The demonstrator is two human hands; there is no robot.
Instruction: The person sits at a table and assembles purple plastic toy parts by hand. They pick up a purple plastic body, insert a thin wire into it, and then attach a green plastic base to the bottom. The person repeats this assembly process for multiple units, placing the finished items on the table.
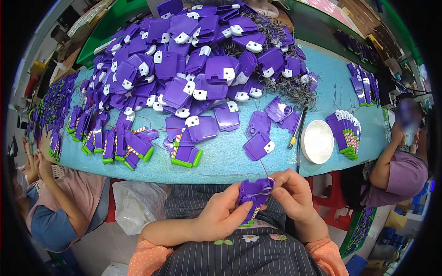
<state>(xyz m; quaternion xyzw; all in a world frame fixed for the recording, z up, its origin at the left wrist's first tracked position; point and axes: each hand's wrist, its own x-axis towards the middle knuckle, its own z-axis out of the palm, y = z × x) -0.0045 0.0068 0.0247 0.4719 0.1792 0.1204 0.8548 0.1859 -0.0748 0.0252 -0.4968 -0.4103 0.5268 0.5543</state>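
Above my lap, my left hand is closed round a purple plastic housing half with its open inner side up. A striped strip and a green foot show at its lower end. My right hand pinches at the housing's round post in the upper right corner; whatever lies between those fingertips is too small to make out. From that corner a thin red cord runs up toward the table. Just beyond, a purple housing half with a white corner lies on the blue table.
A large heap of purple housing halves covers the table's far middle, beside tangled grey cords. Green-footed pieces lie left. A white bowl, a thin pen-like tool and a stacked row stand right. People sit either side.
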